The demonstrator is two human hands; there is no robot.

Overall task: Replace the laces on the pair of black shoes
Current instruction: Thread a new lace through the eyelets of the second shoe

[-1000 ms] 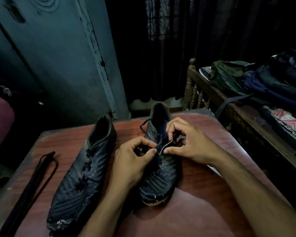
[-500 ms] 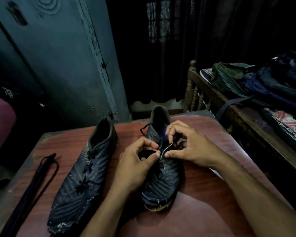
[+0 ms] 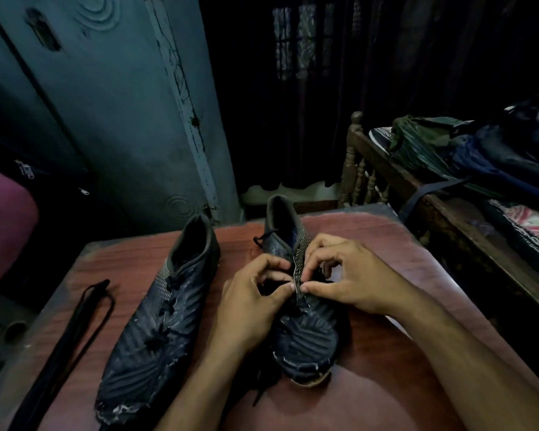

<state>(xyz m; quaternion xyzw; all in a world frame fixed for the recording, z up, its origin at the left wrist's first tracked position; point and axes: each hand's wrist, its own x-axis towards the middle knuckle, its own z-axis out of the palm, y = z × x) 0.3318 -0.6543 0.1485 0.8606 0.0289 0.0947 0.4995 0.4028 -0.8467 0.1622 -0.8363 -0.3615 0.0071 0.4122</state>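
Pinching lace area on right black shoe point(image 3: 305, 334), both hands at mid-counter point(image 3: 386, 384): left hand point(image 3: 255, 303) and right hand point(image 3: 352, 278) fingertips meeting over eyelets. Left black shoe point(image 3: 159, 325) alongside, laced. Spare black laces point(image 3: 75, 318) near counter's left edge.

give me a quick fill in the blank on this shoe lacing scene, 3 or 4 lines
1. Both hands work on the shoe that lies on the ____ side of the pair.
2. The left hand and the right hand meet over that shoe's ____ edge.
3. The loose black laces lie on the table to the ____ of the other shoe.
4. The shoes' toes point ____ the person.

Missing words: right; eyelet; left; toward
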